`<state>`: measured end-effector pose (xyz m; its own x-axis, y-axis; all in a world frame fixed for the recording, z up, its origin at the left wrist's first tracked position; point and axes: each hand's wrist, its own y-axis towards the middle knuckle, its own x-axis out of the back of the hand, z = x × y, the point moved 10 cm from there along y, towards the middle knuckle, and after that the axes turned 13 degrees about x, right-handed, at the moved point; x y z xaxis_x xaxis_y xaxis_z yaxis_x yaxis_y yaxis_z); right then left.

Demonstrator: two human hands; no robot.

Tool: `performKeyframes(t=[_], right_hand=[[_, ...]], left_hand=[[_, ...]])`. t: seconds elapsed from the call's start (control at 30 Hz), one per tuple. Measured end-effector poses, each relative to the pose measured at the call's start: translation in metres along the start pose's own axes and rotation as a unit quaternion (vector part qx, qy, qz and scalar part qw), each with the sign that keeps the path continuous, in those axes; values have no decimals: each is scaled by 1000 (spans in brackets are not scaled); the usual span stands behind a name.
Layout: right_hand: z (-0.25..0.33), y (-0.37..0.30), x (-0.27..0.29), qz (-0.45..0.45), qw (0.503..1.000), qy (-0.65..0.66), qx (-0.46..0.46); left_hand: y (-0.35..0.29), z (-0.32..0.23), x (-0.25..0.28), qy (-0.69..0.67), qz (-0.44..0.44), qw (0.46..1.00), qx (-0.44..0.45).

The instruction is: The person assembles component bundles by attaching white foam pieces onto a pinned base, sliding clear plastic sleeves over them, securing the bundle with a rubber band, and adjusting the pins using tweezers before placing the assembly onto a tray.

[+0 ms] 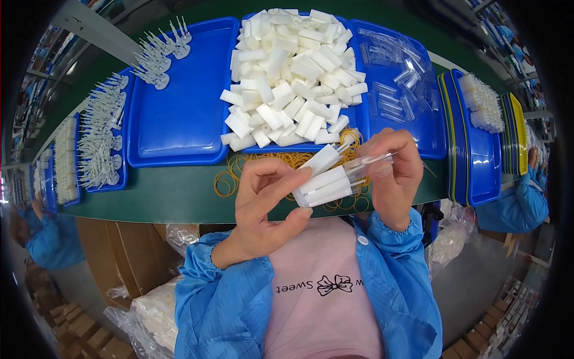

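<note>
In front of my chest my left hand (257, 209) grips the base end of a white pronged plastic part, thumb below and fingers above. White foam-like blocks (329, 185) sit on this part, and thin prongs stick out past their ends toward the right. My right hand (394, 173) pinches a clear plastic tube (372, 163) at the prong side. Part of the tube lies behind my fingers; whether it is over a prong I cannot tell. Just beyond my hands lie tan rubber bands (226, 183), loose on the green table.
A blue tray heaped with white blocks (293, 72) stands ahead. Right of it, another tray holds clear tubes (391, 99). White pronged parts (104, 131) fill trays at the left. Stacked trays (457, 143) rise at the right. Other people in blue sleeves work on both sides.
</note>
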<state>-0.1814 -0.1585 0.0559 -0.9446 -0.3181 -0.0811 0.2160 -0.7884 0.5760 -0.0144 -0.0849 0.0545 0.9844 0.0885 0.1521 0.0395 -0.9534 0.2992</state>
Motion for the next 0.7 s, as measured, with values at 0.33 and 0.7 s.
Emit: performKeyframes(t=[0.33, 0.7], right_hand=[[-10, 0, -8, -26, 991, 106, -82], [7, 12, -12, 43, 998, 18, -45]], left_hand=[[-4, -12, -2, 122, -46, 991, -31], [0, -9, -10, 114, 15, 993, -10]])
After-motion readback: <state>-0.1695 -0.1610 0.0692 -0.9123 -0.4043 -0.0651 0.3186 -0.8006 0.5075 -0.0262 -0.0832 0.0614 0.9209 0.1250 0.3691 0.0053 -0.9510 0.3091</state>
